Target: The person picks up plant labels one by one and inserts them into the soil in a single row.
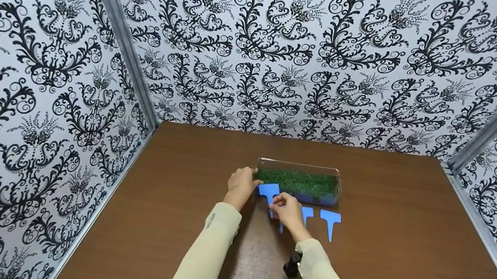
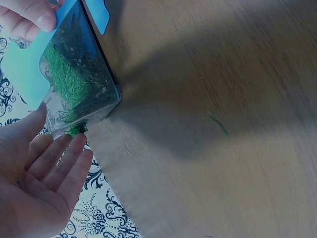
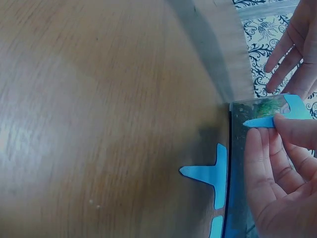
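Observation:
My right hand (image 1: 288, 210) pinches the stem of a blue T-shaped plant label (image 1: 269, 189) between thumb and fingers. The label is raised in front of a clear plastic container (image 1: 339, 183) of green grass (image 1: 299, 179), wide head up and pointed stem down, as the right wrist view (image 3: 260, 122) also shows. At the container's left end is my left hand (image 1: 241, 184). Its fairly straight fingers (image 2: 69, 163) touch the container's corner, and its thumb lies close to the held label's head; whether they touch I cannot tell.
More blue plant labels lie on the brown table (image 1: 383, 241) along the container's near side, one (image 1: 330, 223) at the right, another (image 1: 307, 213) partly behind my right hand. A green strand (image 2: 218, 123) lies on the wood. Patterned walls (image 1: 282, 61) enclose the table's back and sides.

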The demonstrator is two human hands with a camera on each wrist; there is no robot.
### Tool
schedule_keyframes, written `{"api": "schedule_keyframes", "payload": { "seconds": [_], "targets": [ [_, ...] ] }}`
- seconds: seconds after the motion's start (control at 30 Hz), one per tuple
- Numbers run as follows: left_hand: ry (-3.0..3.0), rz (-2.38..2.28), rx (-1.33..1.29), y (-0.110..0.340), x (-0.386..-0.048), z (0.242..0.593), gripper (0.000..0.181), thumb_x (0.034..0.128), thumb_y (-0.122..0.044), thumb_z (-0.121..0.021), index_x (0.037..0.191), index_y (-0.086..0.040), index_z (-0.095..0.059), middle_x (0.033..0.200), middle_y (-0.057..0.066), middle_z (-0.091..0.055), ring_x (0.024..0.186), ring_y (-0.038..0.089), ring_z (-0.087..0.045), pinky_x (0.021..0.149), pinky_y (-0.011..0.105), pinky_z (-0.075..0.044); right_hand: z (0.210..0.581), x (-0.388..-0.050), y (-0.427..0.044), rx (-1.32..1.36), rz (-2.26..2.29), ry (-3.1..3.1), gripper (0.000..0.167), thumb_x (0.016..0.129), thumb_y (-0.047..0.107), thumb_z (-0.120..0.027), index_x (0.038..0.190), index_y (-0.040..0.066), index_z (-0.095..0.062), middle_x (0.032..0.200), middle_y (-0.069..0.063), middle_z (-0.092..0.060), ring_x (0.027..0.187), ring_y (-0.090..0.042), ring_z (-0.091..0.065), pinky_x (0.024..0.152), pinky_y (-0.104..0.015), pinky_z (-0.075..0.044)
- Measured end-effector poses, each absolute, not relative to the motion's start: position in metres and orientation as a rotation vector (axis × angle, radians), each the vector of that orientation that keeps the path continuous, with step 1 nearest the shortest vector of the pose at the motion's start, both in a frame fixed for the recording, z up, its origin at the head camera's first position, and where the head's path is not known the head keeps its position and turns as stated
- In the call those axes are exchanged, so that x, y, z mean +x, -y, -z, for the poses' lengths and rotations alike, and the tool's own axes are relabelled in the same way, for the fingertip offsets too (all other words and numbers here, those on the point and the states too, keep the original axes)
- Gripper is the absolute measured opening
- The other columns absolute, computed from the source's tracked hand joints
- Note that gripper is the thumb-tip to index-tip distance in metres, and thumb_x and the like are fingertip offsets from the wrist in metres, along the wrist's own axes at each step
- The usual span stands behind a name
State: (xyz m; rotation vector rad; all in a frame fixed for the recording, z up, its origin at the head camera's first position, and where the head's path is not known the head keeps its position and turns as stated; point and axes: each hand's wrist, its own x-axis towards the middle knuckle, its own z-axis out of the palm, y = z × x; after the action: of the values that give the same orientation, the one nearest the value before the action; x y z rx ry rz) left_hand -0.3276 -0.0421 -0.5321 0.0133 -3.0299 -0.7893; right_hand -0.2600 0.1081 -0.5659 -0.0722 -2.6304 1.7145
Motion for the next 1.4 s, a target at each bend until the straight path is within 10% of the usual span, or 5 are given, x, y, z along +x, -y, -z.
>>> {"api": "schedule_keyframes", "payload": {
  "seconds": [1.4],
  "targets": [
    [3.037, 0.816, 0.023, 0.044, -0.328, 0.531, 0.047, 0.0878, -0.035, -0.076, 0.133, -0.023, -0.067, 0.129, 0.004, -0.069, 0.112, 0.031, -0.069, 0.090, 0.045, -0.057, 0.553, -0.274, -0.122, -0.022, -1.572, 2.633, 0.005, 0.087, 0.003, -0.072, 0.089, 0.003, -0.068, 0.076, -0.008, -0.070, 0.064, -0.009, -0.061, 0.057, -0.023, -0.050]
  ]
}}
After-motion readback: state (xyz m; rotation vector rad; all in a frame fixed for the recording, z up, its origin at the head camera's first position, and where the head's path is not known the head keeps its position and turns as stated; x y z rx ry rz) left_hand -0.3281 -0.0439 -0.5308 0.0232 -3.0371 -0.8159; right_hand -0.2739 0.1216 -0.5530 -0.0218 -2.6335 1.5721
